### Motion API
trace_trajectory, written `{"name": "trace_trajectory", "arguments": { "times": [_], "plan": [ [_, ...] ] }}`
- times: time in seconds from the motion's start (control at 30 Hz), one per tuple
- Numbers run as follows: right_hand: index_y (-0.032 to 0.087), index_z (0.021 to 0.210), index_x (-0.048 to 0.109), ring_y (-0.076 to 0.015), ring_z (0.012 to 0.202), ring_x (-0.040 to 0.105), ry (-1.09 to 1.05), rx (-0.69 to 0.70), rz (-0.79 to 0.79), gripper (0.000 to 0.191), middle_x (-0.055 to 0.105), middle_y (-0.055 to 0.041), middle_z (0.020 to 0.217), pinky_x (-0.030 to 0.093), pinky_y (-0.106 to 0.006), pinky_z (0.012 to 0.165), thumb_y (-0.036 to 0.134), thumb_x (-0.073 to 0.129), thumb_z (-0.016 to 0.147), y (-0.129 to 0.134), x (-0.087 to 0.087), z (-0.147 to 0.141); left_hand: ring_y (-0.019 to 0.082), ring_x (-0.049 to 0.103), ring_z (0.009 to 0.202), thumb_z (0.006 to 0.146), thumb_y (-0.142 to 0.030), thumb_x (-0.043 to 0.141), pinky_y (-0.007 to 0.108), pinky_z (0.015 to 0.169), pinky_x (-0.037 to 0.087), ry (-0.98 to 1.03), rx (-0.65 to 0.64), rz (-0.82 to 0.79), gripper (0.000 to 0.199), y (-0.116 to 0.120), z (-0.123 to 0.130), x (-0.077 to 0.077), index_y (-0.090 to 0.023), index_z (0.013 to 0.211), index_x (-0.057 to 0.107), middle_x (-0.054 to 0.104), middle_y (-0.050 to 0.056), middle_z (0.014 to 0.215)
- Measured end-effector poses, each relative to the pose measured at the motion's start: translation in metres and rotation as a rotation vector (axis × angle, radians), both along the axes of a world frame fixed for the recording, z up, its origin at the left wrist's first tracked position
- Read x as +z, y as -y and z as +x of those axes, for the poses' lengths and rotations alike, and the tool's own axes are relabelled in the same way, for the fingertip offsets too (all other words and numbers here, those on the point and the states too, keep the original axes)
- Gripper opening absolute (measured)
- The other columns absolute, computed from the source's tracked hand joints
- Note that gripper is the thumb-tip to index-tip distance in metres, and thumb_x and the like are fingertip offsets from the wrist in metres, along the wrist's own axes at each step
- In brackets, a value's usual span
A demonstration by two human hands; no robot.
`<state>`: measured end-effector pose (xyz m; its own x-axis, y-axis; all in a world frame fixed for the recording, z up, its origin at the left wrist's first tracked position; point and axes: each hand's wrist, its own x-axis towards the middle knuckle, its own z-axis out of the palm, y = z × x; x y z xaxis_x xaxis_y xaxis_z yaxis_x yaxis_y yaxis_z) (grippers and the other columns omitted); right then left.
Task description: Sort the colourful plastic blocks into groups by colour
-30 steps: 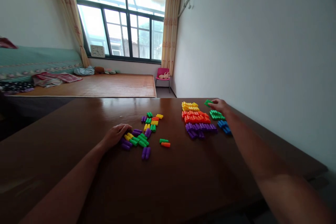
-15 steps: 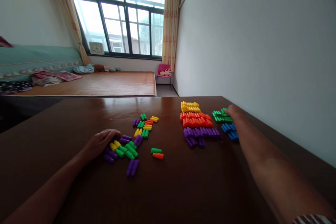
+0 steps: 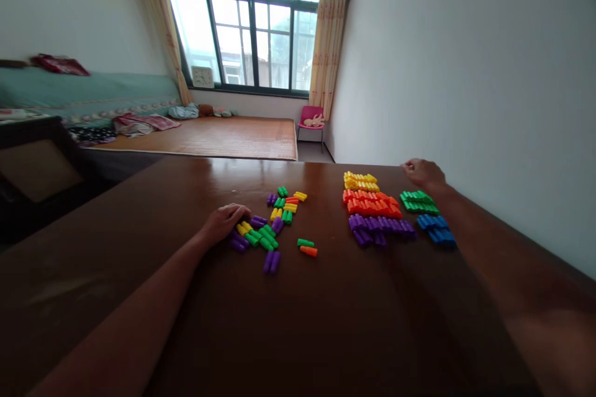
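My left hand [image 3: 226, 222] rests on the table beside the mixed pieces, nearest to a yellow pair [image 3: 243, 228] and a purple pair [image 3: 258, 221]; its fingertips are too small to read. Over the table's far right edge, my right hand [image 3: 423, 171] is closed, and what it holds, if anything, cannot be made out. Below it lie rows of green pieces [image 3: 419, 201] and blue pieces [image 3: 436, 229]. Further left are grouped yellow [image 3: 361, 182], orange [image 3: 372, 203] and purple [image 3: 382, 227] rows. A single green piece [image 3: 305, 242] and an orange piece [image 3: 308, 252] lie mid-table.
The dark brown table [image 3: 298, 322] has a glossy top. Beyond it stand a bed with a woven mat [image 3: 242, 136], a pink chair [image 3: 311, 113] and a window with curtains. A white wall [image 3: 465, 74] runs along the right side.
My right hand has moved up and away from the green rows, toward the table's far right corner. The view has swung left and down slightly. My left hand stays by the mixed pieces.
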<state>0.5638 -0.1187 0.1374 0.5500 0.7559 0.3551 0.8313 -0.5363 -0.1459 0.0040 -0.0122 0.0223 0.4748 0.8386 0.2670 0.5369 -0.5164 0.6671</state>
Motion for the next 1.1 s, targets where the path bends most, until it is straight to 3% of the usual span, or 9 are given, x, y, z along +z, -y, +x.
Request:
{"name": "trace_trajectory", "arguments": {
  "times": [0.1,0.2,0.27,0.33,0.5,0.7,0.8,0.9,1.1],
  "plan": [
    [0.017,0.101,0.072,-0.0185,0.074,0.067,-0.083,0.424,0.118,0.032,0.074,-0.0082,0.088,0.048,-0.027,0.068,0.039,0.054,0.086,-0.008,0.007,-0.097,0.021,0.066,0.083,0.088,-0.055,0.036,0.03,0.077,0.052,0.0,-0.012,0.012,0.052,0.001,0.001,-0.001,-0.019,0.089,0.073,0.073,0.004,0.089],
    [0.022,0.098,0.072,-0.0153,0.071,0.065,-0.188,0.85,0.047,0.023,0.073,-0.0025,0.084,0.048,-0.025,0.067,0.033,0.057,0.084,-0.005,-0.015,-0.197,0.02,0.066,0.081,0.089,-0.052,0.036,0.029,0.076,0.051,0.012,-0.035,0.035,0.05,0.001,0.0,-0.003,-0.018,0.088,0.073,0.072,0.005,0.088],
    [0.023,0.098,0.072,-0.0161,0.076,0.066,-0.177,1.003,-0.059,0.021,0.072,-0.0023,0.089,0.049,-0.026,0.072,0.025,0.058,0.082,-0.004,-0.04,-0.248,0.019,0.065,0.08,0.089,-0.051,0.035,0.028,0.074,0.051,0.015,-0.043,0.048,0.05,0.002,0.0,-0.004,-0.017,0.087,0.073,0.072,0.005,0.087],
    [0.023,0.104,0.07,-0.019,0.088,0.066,-0.134,1.036,-0.138,0.029,0.07,-0.0054,0.102,0.049,-0.029,0.08,0.018,0.063,0.077,-0.008,-0.065,-0.281,0.019,0.065,0.079,0.09,-0.049,0.034,0.028,0.073,0.05,0.01,-0.053,0.054,0.051,0.003,0.0,-0.004,-0.017,0.087,0.073,0.072,0.005,0.087],
    [0.019,0.111,0.065,-0.0217,0.103,0.061,-0.131,0.935,-0.154,0.036,0.062,-0.0107,0.118,0.047,-0.034,0.091,0.016,0.066,0.075,-0.025,-0.098,-0.297,0.019,0.065,0.079,0.09,-0.048,0.034,0.027,0.073,0.05,0.002,-0.065,0.077,0.051,0.002,0.0,-0.005,-0.017,0.086,0.074,0.073,0.005,0.086],
    [0.02,0.109,0.064,-0.021,0.11,0.056,-0.087,0.911,-0.075,0.032,0.063,-0.0079,0.116,0.042,-0.034,0.097,0.012,0.062,0.078,-0.01,-0.089,-0.304,0.019,0.065,0.081,0.091,-0.047,0.033,0.026,0.075,0.05,-0.023,-0.039,0.089,0.052,0.0,0.003,-0.008,-0.016,0.092,0.074,0.073,0.006,0.089],
    [0.022,0.11,0.063,-0.0205,0.106,0.057,-0.055,0.951,-0.088,0.023,0.063,-0.008,0.113,0.045,-0.031,0.09,0.026,0.053,0.089,0.01,-0.083,-0.333,0.018,0.065,0.08,0.092,-0.044,0.033,0.026,0.074,0.049,-0.049,-0.034,0.105,0.05,0.0,0.003,-0.008,-0.016,0.09,0.074,0.073,0.006,0.088],
    [0.02,0.111,0.062,-0.0234,0.097,0.061,0.024,0.913,-0.19,0.031,0.062,-0.0111,0.109,0.047,-0.032,0.079,0.04,0.056,0.087,0.025,-0.082,-0.359,0.018,0.064,0.079,0.093,-0.042,0.034,0.026,0.075,0.049,-0.058,-0.025,0.136,0.048,0.002,0.003,-0.008,-0.017,0.088,0.074,0.072,0.006,0.086],
    [0.02,0.105,0.062,-0.023,0.096,0.059,-0.025,0.946,-0.112,0.025,0.062,-0.0105,0.106,0.046,-0.033,0.084,0.024,0.061,0.081,0.019,-0.092,-0.352,0.02,0.063,0.092,0.093,-0.041,0.043,0.031,0.089,0.046,-0.004,-0.105,0.25,0.037,0.015,0.013,0.001,-0.022,0.09,0.073,0.072,0.005,0.092]
  ]
}}
